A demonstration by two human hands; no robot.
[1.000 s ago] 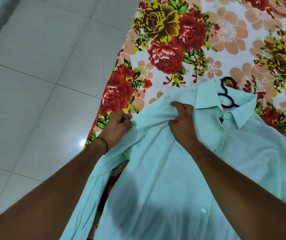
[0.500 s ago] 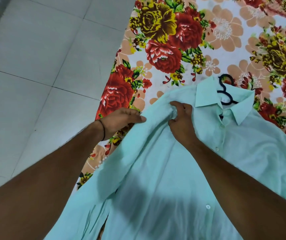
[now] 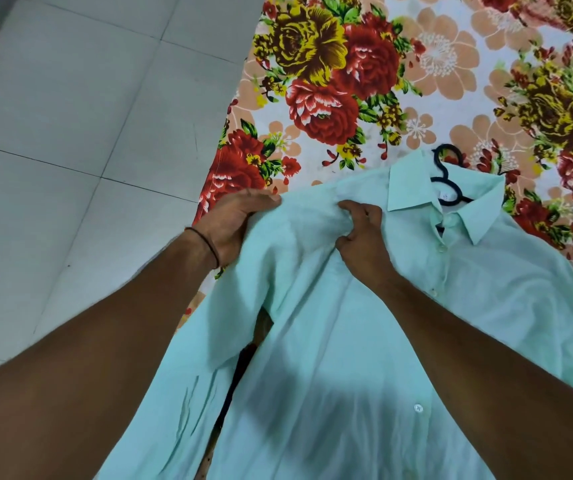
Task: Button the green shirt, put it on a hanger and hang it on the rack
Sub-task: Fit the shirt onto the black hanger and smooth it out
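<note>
Your left hand (image 3: 233, 223) and right hand (image 3: 361, 237) both pinching shoulder of pale green cotton shirt (image 3: 347, 341); black plastic hanger (image 3: 446, 178) sitting inside collar.

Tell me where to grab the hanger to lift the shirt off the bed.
Take the black hook of the hanger, coming from the far side above the collar. It is the only part sticking out of the green shirt; the rest is covered by fabric, and both hands are still busy at the shoulder.

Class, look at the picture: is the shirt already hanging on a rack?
No, the green shirt lies flat on the floral sheet, hanger inside its collar.
</note>
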